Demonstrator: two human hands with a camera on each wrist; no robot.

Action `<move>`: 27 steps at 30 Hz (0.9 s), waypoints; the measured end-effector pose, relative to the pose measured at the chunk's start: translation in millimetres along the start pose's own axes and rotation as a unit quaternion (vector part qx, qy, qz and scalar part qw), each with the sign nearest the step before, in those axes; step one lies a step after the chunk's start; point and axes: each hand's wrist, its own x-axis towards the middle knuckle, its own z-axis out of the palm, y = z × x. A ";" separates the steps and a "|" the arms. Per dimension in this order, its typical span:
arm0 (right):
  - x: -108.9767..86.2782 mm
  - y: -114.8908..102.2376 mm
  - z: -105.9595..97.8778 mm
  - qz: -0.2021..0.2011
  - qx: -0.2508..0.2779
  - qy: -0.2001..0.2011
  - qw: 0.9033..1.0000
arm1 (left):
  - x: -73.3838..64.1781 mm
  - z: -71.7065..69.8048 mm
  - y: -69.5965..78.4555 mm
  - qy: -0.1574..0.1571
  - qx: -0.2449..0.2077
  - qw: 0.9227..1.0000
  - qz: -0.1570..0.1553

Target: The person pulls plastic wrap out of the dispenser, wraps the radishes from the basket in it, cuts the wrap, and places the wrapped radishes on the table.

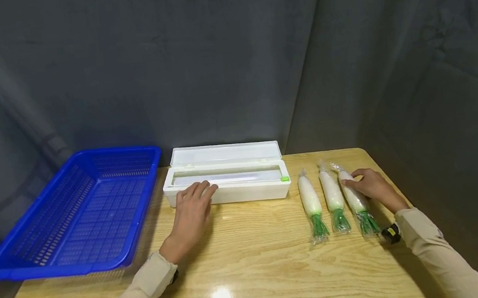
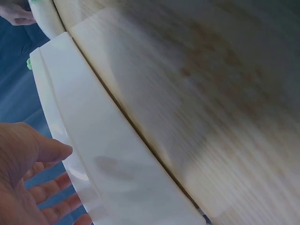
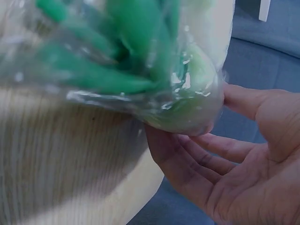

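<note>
My left hand (image 1: 192, 216) hovers at the front edge of a white cling film dispenser (image 1: 248, 192), whose lid (image 1: 226, 153) stands raised. Its fingers are loosely bent and spread, holding nothing; in the left wrist view the thumb (image 2: 55, 150) lies over the dispenser's edge. On the right, my right hand (image 1: 374, 187) grips the rightmost of three white radishes (image 1: 352, 190), with the thumb on one side and fingers on the other. That radish is wrapped in clear film, its green stems (image 3: 136, 42) bunched at the near end. Two more wrapped radishes, the middle one (image 1: 332, 190) and the left one (image 1: 309, 197), lie beside it.
A large blue plastic basket (image 1: 131, 228) stands at the left of the wooden table (image 1: 251, 264). A green slider (image 1: 285, 178) sits at the dispenser's right end. Dark grey cloth (image 1: 195, 66) hangs behind the table and along its sides.
</note>
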 end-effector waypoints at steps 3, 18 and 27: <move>0.8 0.9 2.0 0.000 -0.003 -0.008 1.000 | -0.2 -0.2 -0.5 0.005 0.005 1.000 0.003; 2.0 -0.3 13.1 -0.001 -0.012 -0.031 0.999 | -2.6 -3.1 -2.9 -0.018 0.003 1.000 -0.006; -2.0 -6.2 19.1 -0.059 -0.036 -0.016 0.997 | 0.9 -14.8 -7.6 -0.061 -0.032 0.998 0.008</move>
